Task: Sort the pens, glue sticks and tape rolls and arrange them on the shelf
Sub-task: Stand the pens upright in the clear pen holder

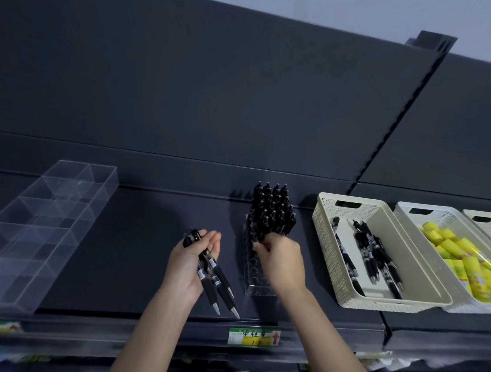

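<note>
held pens (217,281): three or so black click pens with silver tips, bunched across the left hand (193,263) palm, tips toward the shelf's front edge
pen holder (256,274): clear block with round holes, standing mid shelf (142,238); front holes unfilled
racked pens (275,206): black, upright, packed tight in the holder's rear rows, clicker ends up
front pen (267,231): black, upright at the front of the rack, right hand (282,261) fingers pinched at its lower barrel
loose pens (372,253): several black, lying flat in the beige basket (324,241), tips toward front
glue sticks (459,256): yellow, piled on their sides in the white basket (432,213) just right of the beige one
</note>
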Available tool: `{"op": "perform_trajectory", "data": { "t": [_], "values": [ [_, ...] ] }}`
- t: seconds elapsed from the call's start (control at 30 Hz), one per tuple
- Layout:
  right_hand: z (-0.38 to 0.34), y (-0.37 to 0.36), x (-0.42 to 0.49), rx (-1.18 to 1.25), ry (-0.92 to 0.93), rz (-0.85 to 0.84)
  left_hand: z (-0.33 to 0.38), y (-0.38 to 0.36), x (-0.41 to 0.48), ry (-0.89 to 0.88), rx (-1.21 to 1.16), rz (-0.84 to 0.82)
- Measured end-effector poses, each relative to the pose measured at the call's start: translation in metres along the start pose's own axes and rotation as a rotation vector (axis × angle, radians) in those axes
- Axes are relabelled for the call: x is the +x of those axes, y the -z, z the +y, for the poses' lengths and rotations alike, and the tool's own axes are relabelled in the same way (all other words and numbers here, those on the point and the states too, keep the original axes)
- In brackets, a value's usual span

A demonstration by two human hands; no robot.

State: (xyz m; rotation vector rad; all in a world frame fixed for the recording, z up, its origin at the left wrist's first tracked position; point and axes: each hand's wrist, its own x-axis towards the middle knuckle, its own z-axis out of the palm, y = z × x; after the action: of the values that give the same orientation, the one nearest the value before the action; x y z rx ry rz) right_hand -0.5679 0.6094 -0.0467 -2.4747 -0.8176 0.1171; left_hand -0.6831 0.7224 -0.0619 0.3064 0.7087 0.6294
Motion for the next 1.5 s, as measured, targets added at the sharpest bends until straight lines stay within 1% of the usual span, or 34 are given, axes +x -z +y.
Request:
{"op": "perform_trajectory", "data": {
  "t": [0.07, 0.13, 0.17, 0.23, 0.27, 0.3, 0.4, 0.53, 0.63, 0.7, 0.77, 0.8, 0.87, 0.93, 1.03, 1.13, 1.37, 1.5],
  "values": [
    [0.000, 0.007, -0.003, -0.005, -0.020, -0.036, 0.000, -0.002, -0.001, -0.006, -0.003, -0.018],
    [-0.004, 0.015, -0.009, 0.107, -0.033, -0.120, 0.000, -0.004, -0.002, -0.020, -0.004, -0.039],
    [-0.008, 0.018, -0.013, 0.237, -0.048, -0.223, -0.001, -0.006, -0.002, -0.025, 0.002, -0.053],
    [-0.018, 0.020, -0.022, 0.517, -0.081, -0.479, -0.004, -0.009, -0.002, -0.032, 0.038, -0.097],
    [-0.022, 0.020, -0.026, 0.579, -0.087, -0.554, -0.006, -0.010, -0.003, -0.038, 0.068, -0.125],
    [-0.024, 0.019, -0.028, 0.601, -0.091, -0.580, -0.007, -0.011, -0.004, -0.046, 0.096, -0.152],
    [-0.023, 0.018, -0.031, 0.638, -0.122, -0.558, -0.010, -0.013, -0.005, -0.055, 0.129, -0.219],
    [-0.019, 0.016, -0.034, 0.702, -0.155, -0.586, -0.011, -0.014, -0.007, -0.035, 0.211, -0.305],
    [-0.014, 0.011, -0.035, 0.721, -0.175, -0.547, -0.014, -0.013, -0.006, 0.002, 0.297, -0.294],
    [-0.006, 0.010, -0.036, 0.711, -0.177, -0.471, -0.013, -0.012, -0.003, 0.006, 0.289, -0.214],
    [0.003, 0.010, -0.033, 0.728, -0.200, -0.337, -0.009, -0.012, 0.001, 0.020, 0.252, -0.116],
    [0.008, 0.010, -0.030, 0.712, -0.207, -0.246, -0.007, -0.011, 0.003, 0.021, 0.273, -0.075],
    [0.018, 0.010, -0.021, 0.581, -0.178, -0.051, -0.004, -0.012, 0.005, 0.008, 0.343, -0.034],
    [0.023, 0.010, -0.011, 0.485, -0.146, 0.047, -0.004, -0.013, 0.007, -0.018, 0.373, -0.031],
    [0.024, 0.009, 0.002, 0.414, -0.097, 0.053, -0.003, -0.015, 0.007, -0.056, 0.401, -0.048],
    [0.020, 0.009, 0.007, 0.346, -0.050, 0.009, 0.000, -0.014, 0.006, -0.071, 0.419, -0.089],
    [0.015, 0.003, 0.008, -0.015, 0.052, -0.029, 0.003, -0.017, 0.000, -0.141, 0.419, -0.219],
    [0.015, 0.001, 0.007, -0.068, 0.070, -0.036, 0.004, -0.019, -0.003, -0.217, 0.457, -0.266]
  ]
}}
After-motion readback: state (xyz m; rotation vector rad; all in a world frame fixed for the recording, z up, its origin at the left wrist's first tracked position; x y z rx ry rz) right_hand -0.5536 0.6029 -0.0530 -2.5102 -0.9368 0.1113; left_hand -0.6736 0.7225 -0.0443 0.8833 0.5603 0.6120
